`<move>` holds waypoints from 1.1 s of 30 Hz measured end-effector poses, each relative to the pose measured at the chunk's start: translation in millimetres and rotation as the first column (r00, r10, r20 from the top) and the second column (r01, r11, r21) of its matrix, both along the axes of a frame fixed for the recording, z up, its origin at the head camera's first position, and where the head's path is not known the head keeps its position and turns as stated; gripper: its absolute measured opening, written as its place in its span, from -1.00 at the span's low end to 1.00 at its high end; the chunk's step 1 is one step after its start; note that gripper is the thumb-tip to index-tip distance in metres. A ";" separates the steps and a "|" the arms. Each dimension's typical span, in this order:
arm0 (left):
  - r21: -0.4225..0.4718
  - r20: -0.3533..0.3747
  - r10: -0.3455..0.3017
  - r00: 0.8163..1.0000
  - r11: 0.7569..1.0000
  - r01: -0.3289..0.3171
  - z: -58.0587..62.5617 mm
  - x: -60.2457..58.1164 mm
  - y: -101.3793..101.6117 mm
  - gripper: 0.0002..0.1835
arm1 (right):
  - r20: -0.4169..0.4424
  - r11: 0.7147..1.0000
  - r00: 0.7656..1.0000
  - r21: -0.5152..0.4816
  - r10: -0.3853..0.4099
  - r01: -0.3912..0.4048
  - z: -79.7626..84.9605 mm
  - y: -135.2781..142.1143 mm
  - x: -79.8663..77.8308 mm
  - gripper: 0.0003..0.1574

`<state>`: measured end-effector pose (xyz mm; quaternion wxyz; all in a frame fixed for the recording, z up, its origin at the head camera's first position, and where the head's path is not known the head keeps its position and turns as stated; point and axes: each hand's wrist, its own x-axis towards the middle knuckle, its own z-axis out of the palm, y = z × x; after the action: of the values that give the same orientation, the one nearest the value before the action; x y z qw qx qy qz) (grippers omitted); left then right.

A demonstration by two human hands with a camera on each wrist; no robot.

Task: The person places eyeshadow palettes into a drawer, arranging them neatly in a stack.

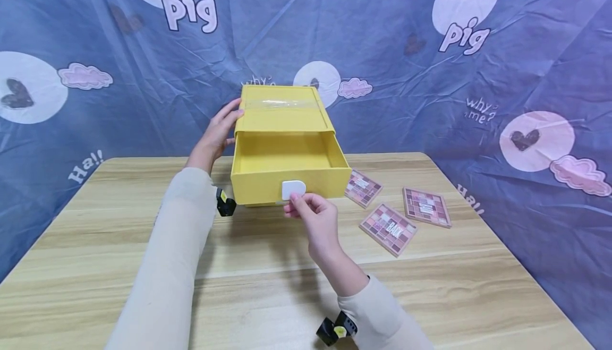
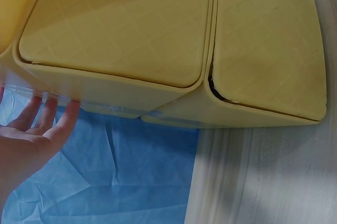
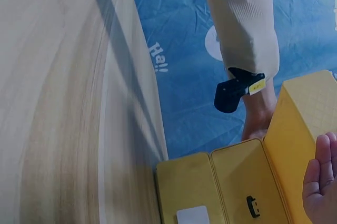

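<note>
A yellow drawer cabinet [image 1: 287, 116] stands toward the far side of the table, its top drawer [image 1: 258, 186] pulled out toward me, with inner walls and floor showing. At the drawer's front, my right hand [image 1: 320, 222] pinches the lower edge of the white tab handle [image 1: 292, 188], thumb on its face and the other fingers curled below. My left hand [image 1: 217, 135] rests against the cabinet's left side near its top edge. In the left wrist view, the fingers [image 2: 64, 124] of that hand reach out fairly straight and touch the side wall.
Three pink eyeshadow palettes [image 1: 389, 229] lie on the wooden table [image 1: 258, 297] right of the cabinet. Lower drawers show in the right wrist view: one with a dark slot [image 3: 253, 207], the bottom one with a white tab [image 3: 192, 215]. A blue printed cloth [image 1: 397, 100] hangs behind.
</note>
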<state>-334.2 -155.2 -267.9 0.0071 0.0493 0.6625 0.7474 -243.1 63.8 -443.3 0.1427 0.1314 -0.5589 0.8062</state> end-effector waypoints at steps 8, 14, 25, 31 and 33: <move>-0.007 0.000 -0.004 1.000 1.000 0.004 0.7 0.7 -0.8 -0.43 | -0.007 1.000 1.000 -0.001 0.003 -0.003 -0.1 2.7 13.7 -0.75; -0.007 -0.003 -0.007 1.000 1.000 0.007 0.6 0.0 -1.3 -0.42 | -0.007 0.999 1.000 0.043 0.010 -0.009 8.2 4.5 30.6 -0.78; 0.006 -0.007 -0.002 1.000 1.000 0.002 0.0 -0.9 -1.0 -0.42 | -0.023 0.997 0.999 0.073 0.042 -0.040 38.1 5.6 65.6 -0.85; 0.002 -0.003 -0.007 1.000 1.000 0.007 0.2 0.1 -0.3 -0.43 | 0.004 0.996 0.999 0.076 0.040 -0.040 19.2 9.4 65.8 -0.84; 0.005 -0.003 -0.004 1.000 1.000 0.004 -0.1 0.2 -0.2 -0.43 | 0.010 0.997 0.999 0.074 0.038 -0.038 14.6 9.4 66.8 -0.83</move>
<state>-334.0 -155.3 -268.0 0.0073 0.0519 0.6605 0.7490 -176.4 73.2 -428.6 0.1201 0.1438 -0.5863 0.7881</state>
